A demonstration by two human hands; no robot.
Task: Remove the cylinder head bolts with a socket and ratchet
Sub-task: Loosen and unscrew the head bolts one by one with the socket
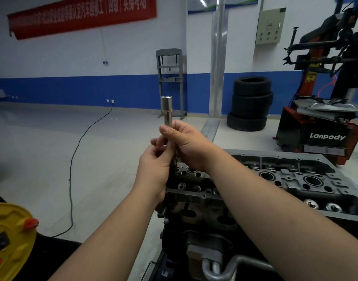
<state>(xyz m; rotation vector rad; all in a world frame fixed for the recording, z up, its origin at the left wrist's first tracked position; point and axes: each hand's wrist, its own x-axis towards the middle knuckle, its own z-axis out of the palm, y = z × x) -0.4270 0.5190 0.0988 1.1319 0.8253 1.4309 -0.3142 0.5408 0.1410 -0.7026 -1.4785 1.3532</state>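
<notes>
I hold a long silver socket (167, 110) upright in front of me, its open end pointing up. My right hand (186, 142) grips the shaft just below the socket. My left hand (156, 169) grips the lower part of the same tool, where a dark handle section (172, 165) shows between my hands. Most of the tool's lower end is hidden by my fingers. Below and to the right lies the grey cylinder head (285, 179) on the engine, with round bores and several holes showing.
A yellow cable reel (10, 236) with a red light sits at the lower left. A black cable (76, 159) runs across the floor. Stacked tyres (251, 104) and a red tyre changer (324, 134) stand at the right, a grey press frame (170, 82) at the back.
</notes>
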